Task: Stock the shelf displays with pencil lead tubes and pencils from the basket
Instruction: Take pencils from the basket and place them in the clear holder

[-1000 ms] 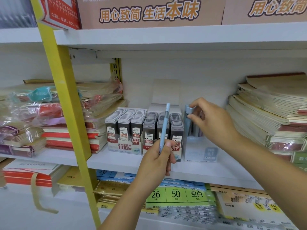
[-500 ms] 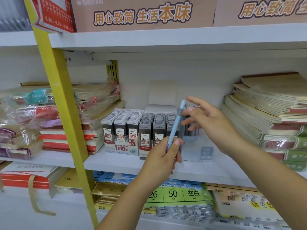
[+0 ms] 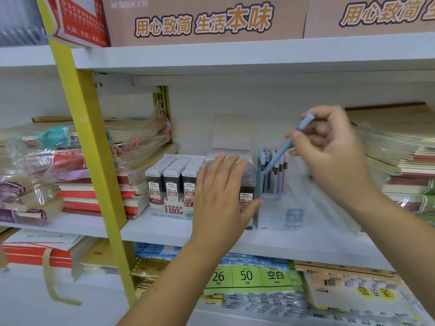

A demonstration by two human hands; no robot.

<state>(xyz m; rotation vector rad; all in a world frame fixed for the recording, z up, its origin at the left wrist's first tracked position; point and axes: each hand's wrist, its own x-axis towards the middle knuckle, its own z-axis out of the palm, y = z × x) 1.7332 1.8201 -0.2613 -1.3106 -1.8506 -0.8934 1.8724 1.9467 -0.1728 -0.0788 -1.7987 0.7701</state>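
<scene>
Our right hand (image 3: 334,147) pinches a pale blue pencil (image 3: 283,148) near its top, between thumb and fingers. The pencil is tilted, with its top up and to the right and its tip down to the left. The tip is in among the other pencils (image 3: 274,168), which stand upright in a clear holder (image 3: 273,217) on the middle shelf (image 3: 164,228). We cannot tell whether the tip reaches the holder's floor.

Our left hand (image 3: 221,198) is released, with fingers straight and a little spread, grasping nothing. It is raised in front of the 0.7 lead box (image 3: 246,198) and covers most of it. We cannot tell whether it touches the box. That box stands just left of the holder. Just left of it again is the 0.5 lead box (image 3: 173,182), packed with rows of tubes.

Notebooks (image 3: 400,156) are stacked at the right of the same shelf, and wrapped stacks (image 3: 35,165) lie at the far left. A yellow post (image 3: 89,142) slants down the near left. On the shelf below lies a pack with a green label (image 3: 247,276) that reads 26 and 50.
</scene>
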